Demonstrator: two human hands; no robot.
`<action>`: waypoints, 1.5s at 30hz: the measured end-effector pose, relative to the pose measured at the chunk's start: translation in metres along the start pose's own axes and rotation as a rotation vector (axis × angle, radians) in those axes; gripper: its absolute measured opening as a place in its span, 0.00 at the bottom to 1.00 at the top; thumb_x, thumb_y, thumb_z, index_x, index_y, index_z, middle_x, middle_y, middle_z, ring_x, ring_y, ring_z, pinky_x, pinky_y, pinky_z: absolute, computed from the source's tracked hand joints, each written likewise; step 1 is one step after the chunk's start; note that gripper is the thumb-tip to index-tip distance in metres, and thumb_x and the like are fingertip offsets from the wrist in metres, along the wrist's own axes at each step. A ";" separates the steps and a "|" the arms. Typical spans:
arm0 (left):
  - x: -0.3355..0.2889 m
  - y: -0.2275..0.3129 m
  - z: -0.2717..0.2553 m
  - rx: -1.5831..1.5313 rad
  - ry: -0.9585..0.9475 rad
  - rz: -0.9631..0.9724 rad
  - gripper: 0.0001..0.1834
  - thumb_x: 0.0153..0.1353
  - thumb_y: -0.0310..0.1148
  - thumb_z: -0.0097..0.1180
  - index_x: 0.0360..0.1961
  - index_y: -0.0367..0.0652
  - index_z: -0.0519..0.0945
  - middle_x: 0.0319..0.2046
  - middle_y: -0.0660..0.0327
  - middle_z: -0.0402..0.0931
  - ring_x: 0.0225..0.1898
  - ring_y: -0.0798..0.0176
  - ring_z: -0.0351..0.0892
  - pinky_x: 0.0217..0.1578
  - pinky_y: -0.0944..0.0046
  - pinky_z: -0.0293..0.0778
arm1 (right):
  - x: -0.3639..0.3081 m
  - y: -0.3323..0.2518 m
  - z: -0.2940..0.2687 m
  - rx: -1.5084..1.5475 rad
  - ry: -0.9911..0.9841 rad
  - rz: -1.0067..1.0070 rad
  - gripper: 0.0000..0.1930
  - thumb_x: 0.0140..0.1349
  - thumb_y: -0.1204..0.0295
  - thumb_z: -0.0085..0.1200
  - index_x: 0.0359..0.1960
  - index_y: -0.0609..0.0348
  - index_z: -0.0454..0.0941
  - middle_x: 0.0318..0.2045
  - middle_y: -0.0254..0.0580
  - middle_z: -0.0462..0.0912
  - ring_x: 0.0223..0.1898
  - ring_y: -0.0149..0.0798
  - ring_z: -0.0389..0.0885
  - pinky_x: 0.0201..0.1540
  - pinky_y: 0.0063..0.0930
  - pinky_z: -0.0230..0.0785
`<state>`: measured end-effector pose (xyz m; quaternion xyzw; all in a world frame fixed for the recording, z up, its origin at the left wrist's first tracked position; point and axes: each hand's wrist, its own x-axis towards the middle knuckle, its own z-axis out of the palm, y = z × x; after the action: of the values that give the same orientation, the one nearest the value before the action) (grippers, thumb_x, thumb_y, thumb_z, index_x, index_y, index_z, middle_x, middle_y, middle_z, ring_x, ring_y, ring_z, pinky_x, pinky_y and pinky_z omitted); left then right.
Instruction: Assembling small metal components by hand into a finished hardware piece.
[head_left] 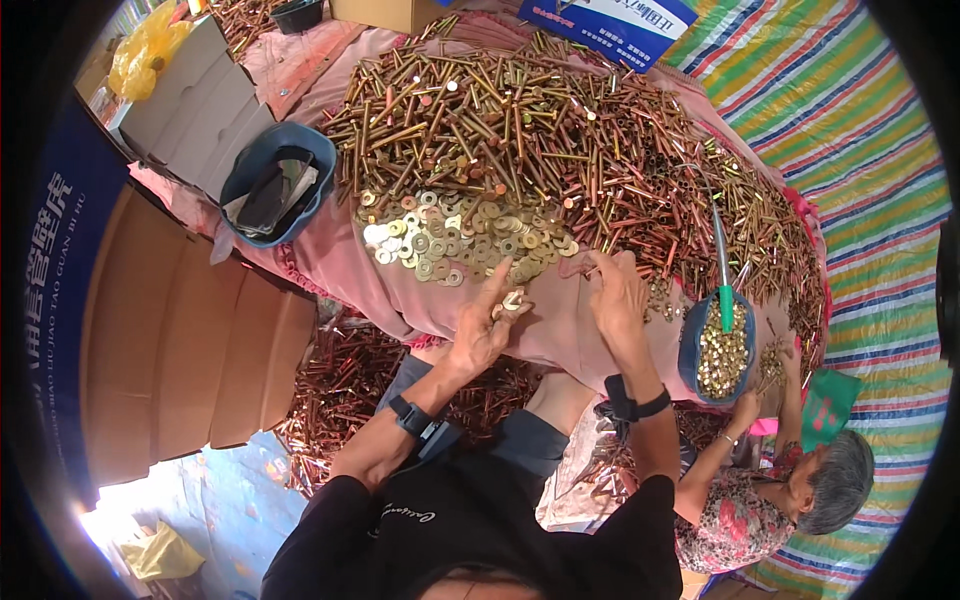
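Black shirt cloth (450, 530) right up close, and beyond it the left hand (483, 328) goes out, index finger stretched to the near edge of the shiny, flat, ring-shaped washers (430, 235), other fingers curled around small pale-gold pieces (513, 300). Right hand (618, 300) half-bent just beside the pile; whether it grips anything, I can't tell. Washers lie on soft, rumpled pink cloth (400, 305), up against long coppery bolts (500, 110), smooth blue tub (686, 350) off right
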<state>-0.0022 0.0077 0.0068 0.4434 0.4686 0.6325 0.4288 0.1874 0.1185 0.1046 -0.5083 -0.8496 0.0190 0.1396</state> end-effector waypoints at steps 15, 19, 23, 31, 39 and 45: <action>0.007 0.004 -0.001 0.204 -0.069 0.161 0.17 0.73 0.24 0.53 0.61 0.41 0.78 0.39 0.59 0.82 0.40 0.67 0.81 0.43 0.65 0.78 | -0.012 -0.053 -0.003 1.387 -0.094 0.223 0.11 0.66 0.71 0.67 0.44 0.66 0.82 0.36 0.34 0.85 0.35 0.26 0.83 0.37 0.22 0.76; 0.005 -0.002 0.000 0.194 -0.032 0.188 0.15 0.73 0.24 0.53 0.58 0.40 0.79 0.39 0.59 0.82 0.37 0.65 0.80 0.40 0.65 0.76 | -0.026 -0.059 0.009 1.017 -0.235 0.271 0.09 0.65 0.75 0.66 0.44 0.63 0.82 0.30 0.33 0.84 0.29 0.20 0.76 0.31 0.15 0.69; 0.004 0.002 -0.002 0.173 -0.028 0.146 0.19 0.71 0.21 0.50 0.61 0.40 0.77 0.40 0.55 0.82 0.40 0.59 0.82 0.44 0.63 0.77 | -0.028 -0.065 0.003 0.894 -0.284 0.317 0.14 0.65 0.76 0.65 0.51 0.64 0.81 0.38 0.34 0.86 0.35 0.22 0.79 0.38 0.18 0.73; 0.006 0.002 0.000 0.120 -0.053 0.153 0.25 0.67 0.17 0.48 0.65 0.39 0.75 0.42 0.50 0.82 0.41 0.56 0.83 0.45 0.61 0.78 | -0.009 -0.082 0.002 1.412 0.142 0.160 0.36 0.67 0.80 0.61 0.75 0.60 0.59 0.45 0.45 0.82 0.41 0.30 0.81 0.47 0.24 0.77; 0.003 0.006 0.001 0.161 -0.006 0.254 0.33 0.61 0.13 0.50 0.69 0.39 0.70 0.58 0.45 0.78 0.57 0.44 0.79 0.58 0.54 0.74 | -0.024 -0.089 0.002 0.657 0.089 -0.046 0.31 0.67 0.71 0.64 0.72 0.56 0.68 0.44 0.46 0.84 0.43 0.39 0.85 0.44 0.32 0.79; -0.004 -0.005 -0.004 0.238 0.012 0.299 0.25 0.67 0.19 0.57 0.65 0.37 0.71 0.56 0.47 0.79 0.57 0.43 0.80 0.58 0.54 0.75 | -0.038 -0.081 -0.007 0.640 -0.095 0.091 0.17 0.71 0.66 0.59 0.58 0.56 0.80 0.41 0.49 0.85 0.40 0.48 0.87 0.42 0.40 0.77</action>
<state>-0.0047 0.0045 0.0003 0.5518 0.4716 0.6318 0.2719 0.1366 0.0451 0.1176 -0.4744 -0.7825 0.3150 0.2517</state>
